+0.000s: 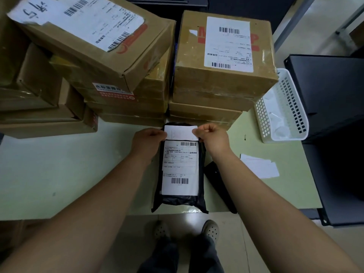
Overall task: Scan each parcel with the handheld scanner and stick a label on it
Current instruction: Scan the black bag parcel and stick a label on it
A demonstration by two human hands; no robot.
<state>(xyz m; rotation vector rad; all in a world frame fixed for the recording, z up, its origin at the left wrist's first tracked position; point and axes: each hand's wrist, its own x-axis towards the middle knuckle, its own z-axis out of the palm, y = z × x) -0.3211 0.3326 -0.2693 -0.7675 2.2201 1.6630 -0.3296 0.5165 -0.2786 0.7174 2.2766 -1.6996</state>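
A black plastic parcel (199,201) lies at the front edge of the pale green table (59,174), with a printed shipping sheet (180,174) on its top. Over its far end I hold a small blank white label (181,132) stretched flat between both hands. My left hand (147,140) pinches the label's left edge, and my right hand (212,136) pinches its right edge. A dark flat object (218,186), possibly the scanner, lies on the table just right of the parcel, partly hidden by my right forearm.
Stacks of brown cardboard boxes (110,56) (222,62) fill the back of the table. A white plastic basket (283,109) stands at the right, beside a black cabinet (331,91). Loose white paper sheets (260,166) lie right of the parcel.
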